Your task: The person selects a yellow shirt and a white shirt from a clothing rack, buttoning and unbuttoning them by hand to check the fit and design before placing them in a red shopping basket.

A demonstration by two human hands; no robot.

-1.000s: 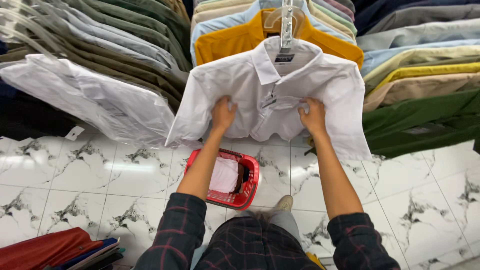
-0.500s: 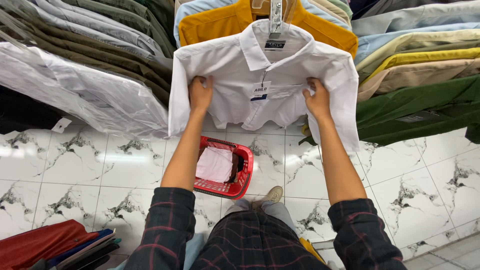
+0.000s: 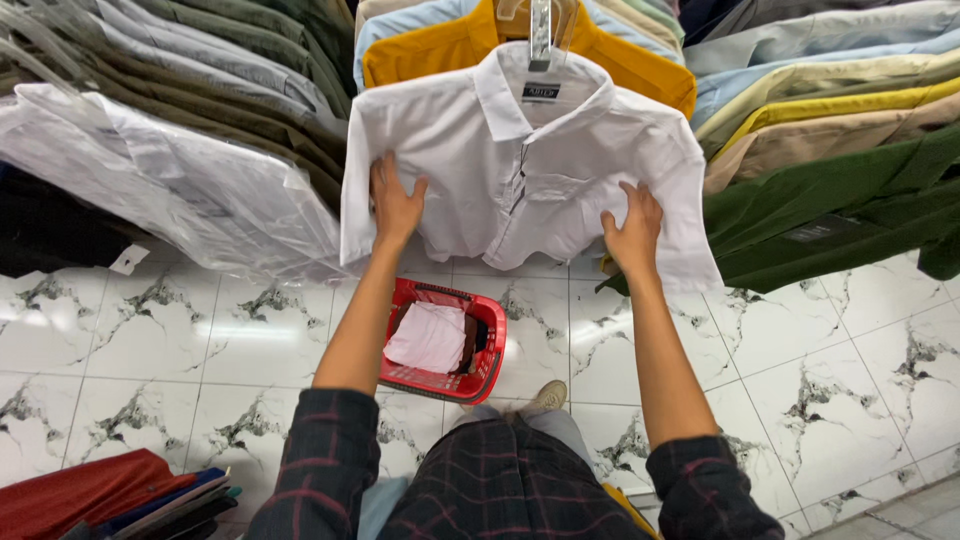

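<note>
Your left hand (image 3: 395, 205) and right hand (image 3: 635, 232) grasp the white shirt (image 3: 520, 170), fingers curled into its cloth. Below the shirt sits a red basket (image 3: 440, 375).

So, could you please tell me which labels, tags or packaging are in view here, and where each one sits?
Neck label: small dark rectangle inside the white shirt's collar.
Paper tag: small, white, hanging below the bagged garment at left.
Plastic bag: clear, wrapped over a white garment at left.
</note>
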